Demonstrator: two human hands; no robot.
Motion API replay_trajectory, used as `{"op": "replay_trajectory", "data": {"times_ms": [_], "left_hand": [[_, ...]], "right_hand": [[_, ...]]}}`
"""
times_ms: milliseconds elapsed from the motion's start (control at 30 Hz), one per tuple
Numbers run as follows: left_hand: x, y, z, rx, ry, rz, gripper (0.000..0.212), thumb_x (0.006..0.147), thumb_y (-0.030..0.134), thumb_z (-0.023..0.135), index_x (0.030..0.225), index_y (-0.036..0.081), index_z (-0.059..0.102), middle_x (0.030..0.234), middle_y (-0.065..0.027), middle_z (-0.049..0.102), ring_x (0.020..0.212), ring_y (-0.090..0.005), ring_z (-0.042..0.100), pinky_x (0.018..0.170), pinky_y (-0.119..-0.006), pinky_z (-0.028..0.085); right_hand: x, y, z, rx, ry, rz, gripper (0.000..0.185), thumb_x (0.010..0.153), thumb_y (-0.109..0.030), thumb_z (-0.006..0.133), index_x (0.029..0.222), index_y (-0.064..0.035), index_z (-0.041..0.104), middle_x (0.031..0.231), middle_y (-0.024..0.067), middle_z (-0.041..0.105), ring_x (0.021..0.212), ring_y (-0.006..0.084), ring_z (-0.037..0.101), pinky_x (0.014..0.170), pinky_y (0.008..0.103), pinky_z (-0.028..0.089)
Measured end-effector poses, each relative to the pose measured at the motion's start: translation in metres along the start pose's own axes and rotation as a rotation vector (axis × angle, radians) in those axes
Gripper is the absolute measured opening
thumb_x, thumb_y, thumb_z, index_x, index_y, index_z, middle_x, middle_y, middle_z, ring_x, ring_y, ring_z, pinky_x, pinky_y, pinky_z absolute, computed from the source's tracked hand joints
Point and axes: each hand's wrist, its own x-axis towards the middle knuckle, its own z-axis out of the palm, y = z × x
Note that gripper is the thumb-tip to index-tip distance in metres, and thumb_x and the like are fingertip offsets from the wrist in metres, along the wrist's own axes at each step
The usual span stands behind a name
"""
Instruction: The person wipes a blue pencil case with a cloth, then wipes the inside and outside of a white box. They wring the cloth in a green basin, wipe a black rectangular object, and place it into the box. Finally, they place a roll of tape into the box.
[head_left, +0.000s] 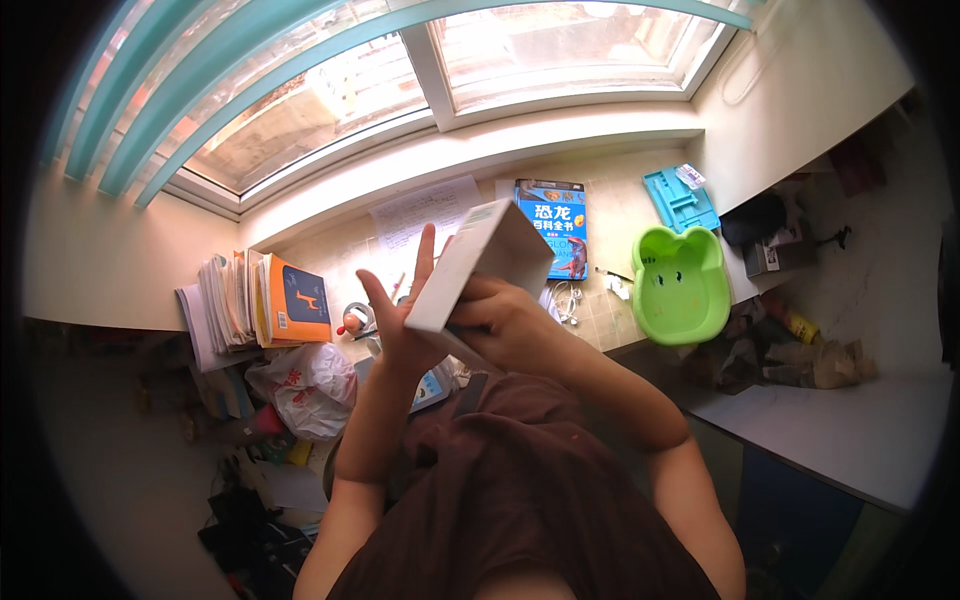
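A white, open box (465, 259), seemingly cardboard, is held up tilted in front of my chest, above the desk. The fingers of my right hand (506, 319) reach into its open side and grip a wall. My left hand (409, 315) is spread against the box's outer left side, thumb and a finger pointing up and apart; its palm is partly hidden behind the box. Beyond the box lie a blue book with a dinosaur cover (574, 225) and a handwritten sheet of paper (420, 210).
A bright green plastic basin (682, 300) sits at the desk's right, below a turquoise plastic tray (679, 196). A white cable (568, 300) lies near the book. At left are stacked books and papers (296, 300) and a white plastic bag (311, 390). The window sill (480, 146) runs behind.
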Motion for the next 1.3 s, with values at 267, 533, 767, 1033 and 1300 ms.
{"op": "replay_trajectory", "data": {"times_ms": [267, 533, 767, 1033, 1300], "left_hand": [[0.010, -0.008, -0.031, 1.042, -0.312, 0.307, 0.145, 0.041, 0.089, 0.055, 0.145, 0.013, -0.014, 0.150, -0.0219, -0.004, 0.139, -0.0329, 0.009, 0.109, -0.048, 0.017], [0.015, -0.016, -0.009, 0.749, -0.195, 0.547, 0.145, 0.040, 0.079, 0.069, 0.146, 0.017, -0.010, 0.144, -0.0215, 0.020, 0.122, -0.0324, 0.041, 0.097, -0.045, 0.039], [0.007, -0.001, 0.021, 0.511, -0.080, 0.456, 0.123, 0.063, 0.084, 0.049, 0.146, 0.006, 0.003, 0.135, -0.0123, 0.038, 0.123, -0.0228, 0.041, 0.105, -0.036, 0.030], [0.006, -0.001, 0.012, 0.119, -0.022, 0.203, 0.106, 0.076, 0.083, 0.021, 0.142, -0.001, 0.024, 0.131, -0.0173, 0.045, 0.119, -0.0282, 0.046, 0.101, -0.041, 0.035], [0.005, -0.003, -0.007, -0.058, 0.140, 0.068, 0.095, 0.079, 0.078, 0.026, 0.137, 0.003, 0.036, 0.126, -0.0282, 0.048, 0.114, -0.0411, 0.049, 0.095, -0.049, 0.040]], "right_hand": [[-0.001, 0.004, -0.011, 0.552, 0.150, 0.499, 0.019, 0.087, -0.007, 0.058, 0.099, 0.0048, 0.064, 0.100, 0.0051, 0.060, 0.085, 0.0114, 0.059, 0.072, 0.0250, 0.048], [0.000, 0.000, 0.002, 0.783, 0.240, 0.472, 0.020, 0.086, -0.010, 0.058, 0.102, 0.0025, 0.063, 0.113, 0.0076, 0.057, 0.093, 0.0122, 0.057, 0.075, 0.0248, 0.048], [0.016, -0.017, 0.004, -0.036, 0.212, 0.003, 0.024, 0.076, -0.007, 0.063, 0.099, -0.0050, 0.066, 0.113, 0.0149, 0.054, 0.099, 0.0320, 0.057, 0.083, 0.0366, 0.048], [0.028, -0.027, 0.005, -0.407, -0.125, -0.072, 0.028, 0.075, -0.005, 0.057, 0.102, -0.0055, 0.065, 0.114, 0.0107, 0.054, 0.103, 0.0303, 0.053, 0.085, 0.0383, 0.046], [0.015, -0.036, 0.006, -0.644, -0.296, -0.093, 0.024, 0.071, -0.005, 0.056, 0.094, -0.0033, 0.063, 0.105, 0.0065, 0.052, 0.094, 0.0248, 0.053, 0.077, 0.0334, 0.051]]}}
